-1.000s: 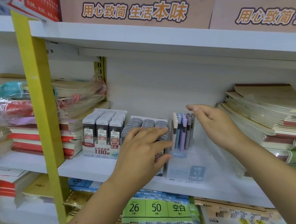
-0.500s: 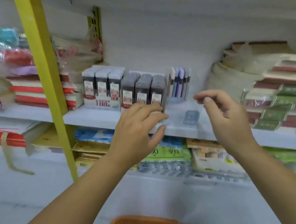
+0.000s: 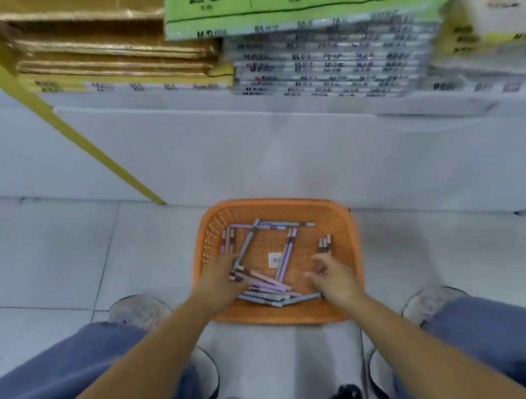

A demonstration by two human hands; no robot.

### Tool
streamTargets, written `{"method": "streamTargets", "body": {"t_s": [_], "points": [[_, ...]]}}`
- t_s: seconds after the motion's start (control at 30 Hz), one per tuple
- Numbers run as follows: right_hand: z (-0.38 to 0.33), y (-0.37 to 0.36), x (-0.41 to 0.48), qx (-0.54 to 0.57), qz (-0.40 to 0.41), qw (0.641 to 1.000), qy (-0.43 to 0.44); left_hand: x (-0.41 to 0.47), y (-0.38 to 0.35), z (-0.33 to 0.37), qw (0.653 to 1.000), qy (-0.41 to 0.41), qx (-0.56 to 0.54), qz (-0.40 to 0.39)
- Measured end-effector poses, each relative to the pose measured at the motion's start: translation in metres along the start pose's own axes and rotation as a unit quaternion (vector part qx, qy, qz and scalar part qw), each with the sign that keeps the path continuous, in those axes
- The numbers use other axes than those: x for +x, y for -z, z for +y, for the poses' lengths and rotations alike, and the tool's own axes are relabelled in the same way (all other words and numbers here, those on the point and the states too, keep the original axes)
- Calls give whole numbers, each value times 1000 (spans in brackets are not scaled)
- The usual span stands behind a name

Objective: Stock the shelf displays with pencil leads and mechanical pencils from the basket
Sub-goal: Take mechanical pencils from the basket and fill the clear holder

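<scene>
Head view, the only one. The orange basket [image 3: 281, 203] sits on the tiled floor [image 3: 50, 246] in front of the shelf unit, between our feet, with both hands down inside it.

The stock is in the basket, none on the displays here. The main pile of mechanical pencils [image 3: 267, 293] lies along the near wall with its long axis running left-right. The dark ends point at the left hand [image 3: 220, 282].

That hand rests on the pile's left end. Its fingers are blurred, so we cannot tell if they have closed round anything.

The right hand [image 3: 335, 284] is over the right half of the basket floor. Its fingers [image 3: 321, 262] are spread and loose and hold nothing.

Other stock in the basket:
- One lilac pencil [image 3: 286, 257] lies near-to-far between the two hands, a bit nearer the right.
- A blue pencil [image 3: 246, 245] runs near-to-far just beyond the left fingers.
- Short dark-tipped cases [image 3: 324, 245], probably leads, stand just beyond the right fingertips.
- A second group [image 3: 228, 240] lies against the left wall.

Our judgement is that the left hand is better placed for the pile. It can close across the shafts at their ends and lift them as a bundle. The right hand is nearer the short cases, which lie straight ahead of it, so it needs only a small advance.
</scene>
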State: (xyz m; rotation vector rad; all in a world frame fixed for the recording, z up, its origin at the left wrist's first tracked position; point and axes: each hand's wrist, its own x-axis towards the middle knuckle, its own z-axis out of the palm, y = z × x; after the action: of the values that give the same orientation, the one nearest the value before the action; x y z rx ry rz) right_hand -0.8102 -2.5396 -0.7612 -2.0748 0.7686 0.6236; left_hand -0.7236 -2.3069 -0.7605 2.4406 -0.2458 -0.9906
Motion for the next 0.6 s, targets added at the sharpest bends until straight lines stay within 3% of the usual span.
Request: {"method": "streamTargets", "body": {"t_s": [0.33,0.6], "points": [[-27,-58,80,-40,91,993,-57,40,-22,-22,993,61,-47,84],[-18,-55,85,8,45,998,-38,60,-30,-15,984,104,-118,89]]}}
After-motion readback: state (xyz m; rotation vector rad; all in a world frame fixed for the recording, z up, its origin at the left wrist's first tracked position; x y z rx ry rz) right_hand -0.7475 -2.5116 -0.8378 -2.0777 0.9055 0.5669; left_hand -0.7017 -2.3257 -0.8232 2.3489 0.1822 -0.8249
